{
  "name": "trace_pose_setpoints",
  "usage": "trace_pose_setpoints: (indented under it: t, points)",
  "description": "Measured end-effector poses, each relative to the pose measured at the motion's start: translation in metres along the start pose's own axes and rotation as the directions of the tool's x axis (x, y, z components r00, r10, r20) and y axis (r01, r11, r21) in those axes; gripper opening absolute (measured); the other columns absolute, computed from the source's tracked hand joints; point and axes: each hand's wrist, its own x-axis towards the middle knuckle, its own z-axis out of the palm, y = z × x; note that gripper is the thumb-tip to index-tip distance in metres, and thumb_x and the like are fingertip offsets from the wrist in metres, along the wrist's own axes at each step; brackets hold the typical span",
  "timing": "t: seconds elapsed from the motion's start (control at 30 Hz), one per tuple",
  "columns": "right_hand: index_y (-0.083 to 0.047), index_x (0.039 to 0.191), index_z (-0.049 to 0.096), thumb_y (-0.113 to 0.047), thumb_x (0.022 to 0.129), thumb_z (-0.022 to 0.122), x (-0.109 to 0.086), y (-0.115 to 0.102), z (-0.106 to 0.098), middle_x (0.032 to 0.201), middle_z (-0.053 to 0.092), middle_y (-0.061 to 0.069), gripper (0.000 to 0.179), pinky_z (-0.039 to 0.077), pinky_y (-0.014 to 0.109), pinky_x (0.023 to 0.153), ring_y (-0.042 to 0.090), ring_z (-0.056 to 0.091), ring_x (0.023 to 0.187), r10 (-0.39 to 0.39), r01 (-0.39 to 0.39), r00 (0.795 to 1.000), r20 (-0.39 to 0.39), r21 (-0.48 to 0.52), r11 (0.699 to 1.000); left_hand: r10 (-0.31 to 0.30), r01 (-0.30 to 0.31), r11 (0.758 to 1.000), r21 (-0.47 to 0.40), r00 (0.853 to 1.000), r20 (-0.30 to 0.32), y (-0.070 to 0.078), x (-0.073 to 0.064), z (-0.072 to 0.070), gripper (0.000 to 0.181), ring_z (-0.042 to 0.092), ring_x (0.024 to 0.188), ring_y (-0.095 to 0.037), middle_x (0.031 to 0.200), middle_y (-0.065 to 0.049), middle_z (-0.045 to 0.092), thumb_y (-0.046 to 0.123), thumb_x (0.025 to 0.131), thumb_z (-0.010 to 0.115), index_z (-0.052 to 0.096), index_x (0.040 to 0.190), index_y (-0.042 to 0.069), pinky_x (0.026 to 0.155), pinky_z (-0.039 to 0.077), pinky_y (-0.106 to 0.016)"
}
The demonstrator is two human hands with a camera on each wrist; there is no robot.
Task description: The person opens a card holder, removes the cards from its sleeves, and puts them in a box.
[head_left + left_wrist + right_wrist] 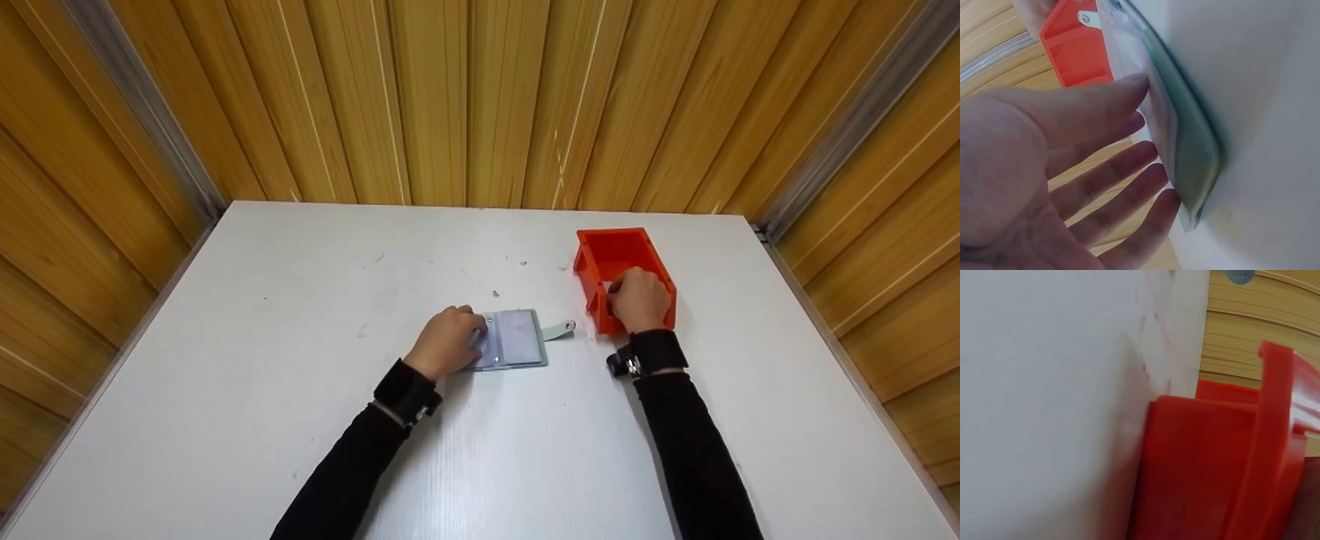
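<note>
A small card holder (519,337) lies spread on the white table, with clear plastic sleeves and a pale green cover (1188,129). Its snap strap (559,330) sticks out to the right. My left hand (448,341) rests over its left half; in the left wrist view the thumb and fingertips touch the sleeves, fingers fairly straight. My right hand (640,300) reaches into the front of the red bin (613,244), fingers curled, pinching a small pale flat piece (607,286). Most of that piece is hidden. In the right wrist view the bin wall (1196,467) covers the fingers.
The white table (225,375) carries a few small dark marks. Wood-patterned corrugated panels (465,105) stand behind it and on both sides. The bin's walls rise around the right hand.
</note>
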Motion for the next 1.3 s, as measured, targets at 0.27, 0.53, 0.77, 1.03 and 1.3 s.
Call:
trace_pose_setpoints:
  t: [0.27, 0.53, 0.77, 1.03, 1.3]
  points:
    - [0.000, 0.099, 0.080, -0.012, 0.094, 0.071, 0.000, 0.001, -0.001, 0.097, 0.077, 0.022, 0.016, 0.055, 0.057, 0.085, 0.043, 0.068, 0.094, 0.001, -0.002, 1.000, 0.010, 0.046, 0.999, -0.001, 0.000, 1.000, 0.021, 1.000, 0.001, 0.001, -0.001, 0.000, 0.030, 0.068, 0.096, -0.035, 0.101, -0.015, 0.072, 0.005, 0.077, 0.089, 0.078, 0.105, 0.002, 0.088, 0.057, -0.047]
    - [0.003, 0.124, 0.072, -0.011, 0.097, 0.069, -0.001, -0.007, -0.020, 0.119, 0.072, 0.026, 0.030, 0.053, 0.055, 0.104, 0.042, 0.065, 0.111, -0.002, 0.017, 0.997, -0.072, 0.202, 0.979, -0.010, 0.010, 1.000, 0.014, 1.000, 0.011, 0.002, -0.001, 0.001, 0.029, 0.067, 0.094, -0.033, 0.100, -0.014, 0.071, 0.006, 0.078, 0.088, 0.078, 0.106, 0.003, 0.087, 0.056, -0.047]
    - [-0.001, 0.131, 0.069, -0.013, 0.098, 0.069, -0.011, -0.043, -0.032, 0.122, 0.068, 0.022, 0.035, 0.057, 0.050, 0.098, 0.037, 0.064, 0.111, -0.158, 0.213, 0.974, -0.162, 0.409, 0.887, -0.004, 0.004, 1.000, 0.024, 1.000, 0.006, 0.001, 0.000, 0.000, 0.028, 0.067, 0.094, -0.034, 0.100, -0.015, 0.071, 0.007, 0.079, 0.088, 0.078, 0.105, 0.003, 0.086, 0.057, -0.047]
    - [-0.008, 0.134, 0.068, -0.015, 0.091, 0.080, -0.031, -0.078, 0.002, 0.115, 0.067, 0.019, 0.045, 0.060, 0.041, 0.087, 0.034, 0.063, 0.105, -0.439, 0.318, 0.873, 0.212, 0.435, 0.842, -0.006, 0.006, 1.000, 0.015, 1.000, 0.007, 0.000, -0.001, 0.000, 0.028, 0.067, 0.095, -0.034, 0.101, -0.014, 0.071, 0.006, 0.079, 0.087, 0.078, 0.105, 0.004, 0.088, 0.056, -0.048]
    - [-0.011, 0.153, 0.051, -0.032, 0.081, 0.090, -0.041, -0.085, 0.021, 0.144, 0.054, 0.015, 0.085, 0.045, 0.049, 0.114, 0.032, 0.049, 0.131, -0.461, 0.415, 0.720, 0.519, 0.211, 0.885, -0.004, 0.003, 1.000, 0.030, 1.000, 0.019, -0.001, 0.000, -0.001, 0.029, 0.068, 0.097, -0.033, 0.103, -0.013, 0.072, 0.009, 0.079, 0.087, 0.078, 0.106, 0.005, 0.089, 0.056, -0.047]
